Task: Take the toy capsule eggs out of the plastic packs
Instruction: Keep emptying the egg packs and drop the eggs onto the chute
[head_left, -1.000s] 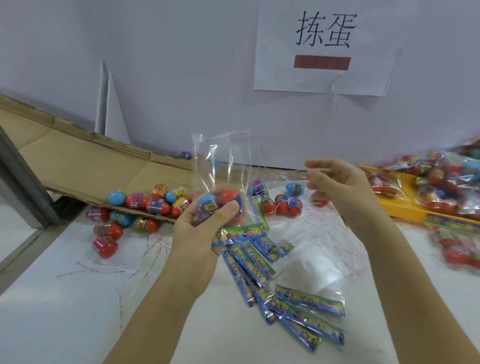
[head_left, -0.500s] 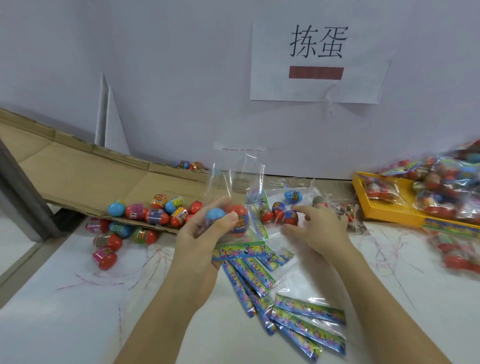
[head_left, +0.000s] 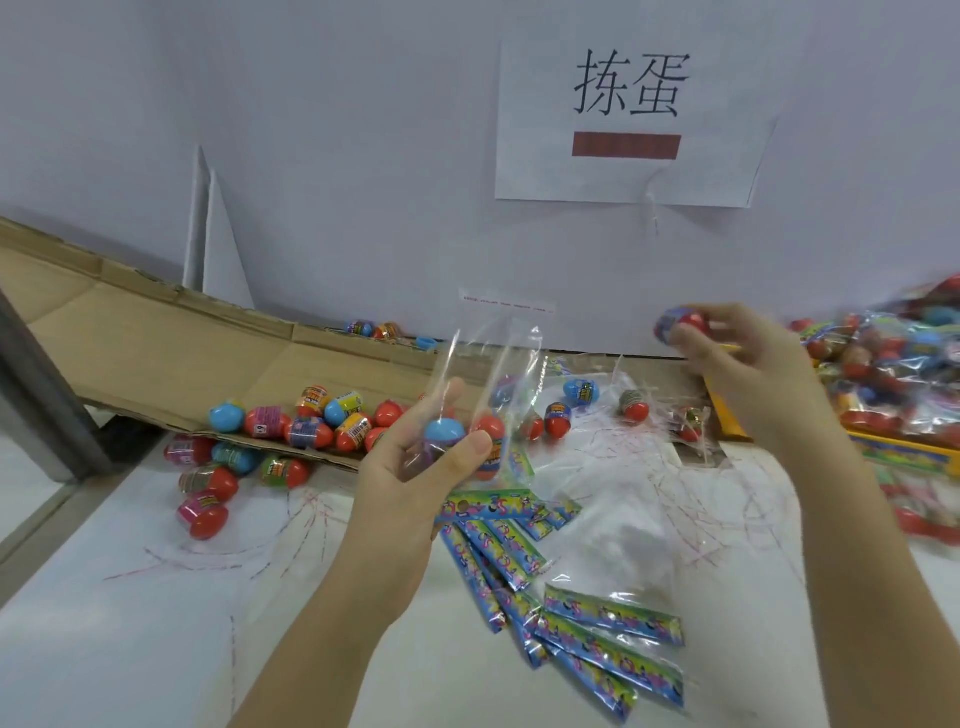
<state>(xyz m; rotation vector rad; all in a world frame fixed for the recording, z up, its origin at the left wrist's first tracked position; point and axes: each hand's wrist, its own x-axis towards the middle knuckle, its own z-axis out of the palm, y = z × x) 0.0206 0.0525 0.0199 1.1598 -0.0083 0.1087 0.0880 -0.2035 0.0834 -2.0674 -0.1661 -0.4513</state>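
Pack (head_left: 493, 374) stands upright above the counter (head_left: 130, 649); I see my left hand (head_left: 410, 478) with fingers (head_left: 467, 448) curled round its lower end, 2 eggs (head_left: 444, 432) inside. My right hand (head_left: 748, 364), up near the wall (head_left: 363, 156), pinches 1 red egg (head_left: 683, 322).

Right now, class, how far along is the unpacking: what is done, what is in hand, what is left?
Done: many loose eggs lie by the cardboard, and flat empty packs lie on the table. In hand: the left hand grips an open pack with eggs inside, and the right hand holds a red egg. Left: a heap of full packs at right.
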